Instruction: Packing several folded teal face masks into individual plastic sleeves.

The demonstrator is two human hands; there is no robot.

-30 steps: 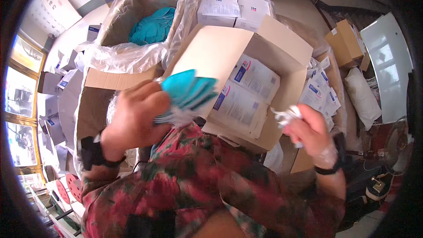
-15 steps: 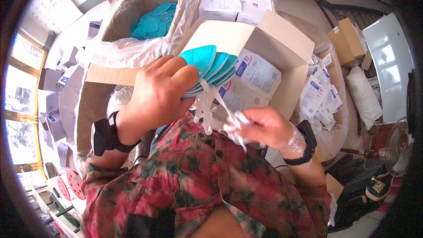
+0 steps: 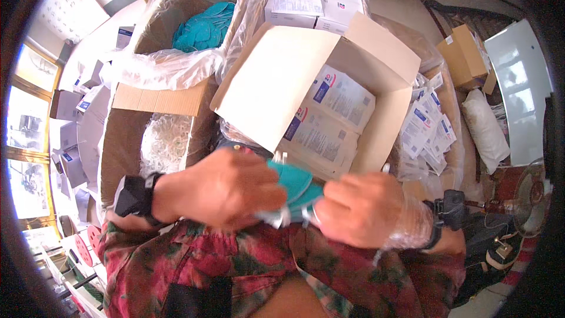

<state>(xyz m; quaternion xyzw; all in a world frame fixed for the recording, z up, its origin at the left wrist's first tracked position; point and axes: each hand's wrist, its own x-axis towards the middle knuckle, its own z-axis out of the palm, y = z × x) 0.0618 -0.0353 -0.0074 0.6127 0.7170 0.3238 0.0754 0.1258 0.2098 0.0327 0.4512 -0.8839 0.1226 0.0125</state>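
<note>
A small stack of teal folded face masks (image 3: pixel 294 184) with white edges is held low, close to my lap. My left hand (image 3: pixel 226 191) is closed on the stack's left end, blurred by motion. Closed fingers of my right hand (image 3: pixel 365 209) grip the right end, where a bit of white strap shows beside them. More white elastic straps (image 3: pixel 281 218) hang below the masks, next to my left fingers. Just beyond the hands stands an open white carton (image 3: pixel 271 82) with flat printed packets (image 3: pixel 323 132) inside.
Ahead on the left, a plastic-lined box (image 3: pixel 147 62) holds loose teal masks (image 3: pixel 203 26). Nearer, a brown carton (image 3: pixel 159 99) contains tangled white straps (image 3: pixel 165 144). White boxes (image 3: pixel 294 0) stand at the back. More packets (image 3: pixel 429 121) lie in a lined box at right.
My left hand has brought the masks down toward my lap, away from the carton's flap. My right hand has moved from the loose straps to the stack's right end.
</note>
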